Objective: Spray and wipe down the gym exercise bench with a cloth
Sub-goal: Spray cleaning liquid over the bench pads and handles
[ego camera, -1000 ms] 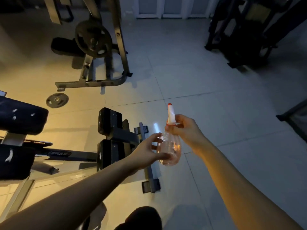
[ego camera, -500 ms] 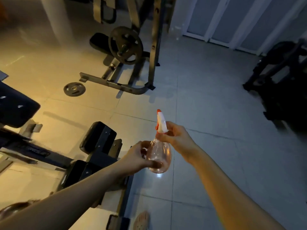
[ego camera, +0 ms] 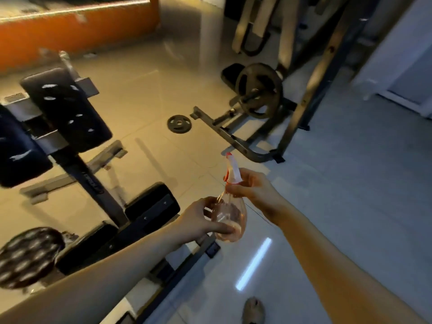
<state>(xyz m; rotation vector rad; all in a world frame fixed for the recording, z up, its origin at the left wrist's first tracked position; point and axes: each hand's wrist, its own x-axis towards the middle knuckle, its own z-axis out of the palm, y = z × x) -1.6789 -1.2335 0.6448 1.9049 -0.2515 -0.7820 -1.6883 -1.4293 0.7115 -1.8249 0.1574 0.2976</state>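
A clear spray bottle (ego camera: 230, 215) with a white and red trigger head is held up in front of me over the floor. My right hand (ego camera: 253, 190) grips its neck just under the trigger head. My left hand (ego camera: 201, 222) cups the round body from the left and below. The black padded exercise bench (ego camera: 67, 108) stands at the left, its pads torn in white spots, with two black roller pads (ego camera: 152, 204) at its near end. No cloth is visible.
A squat rack (ego camera: 294, 97) with a loaded weight plate (ego camera: 258, 90) stands at the back right. A loose small plate (ego camera: 179, 123) lies on the tiled floor. A dark round object (ego camera: 28, 256) sits at lower left. An orange wall (ego camera: 70, 26) runs along the back.
The view has swung left and up, bringing the bench pads and orange wall into sight. Both hands keep the same hold on the bottle.
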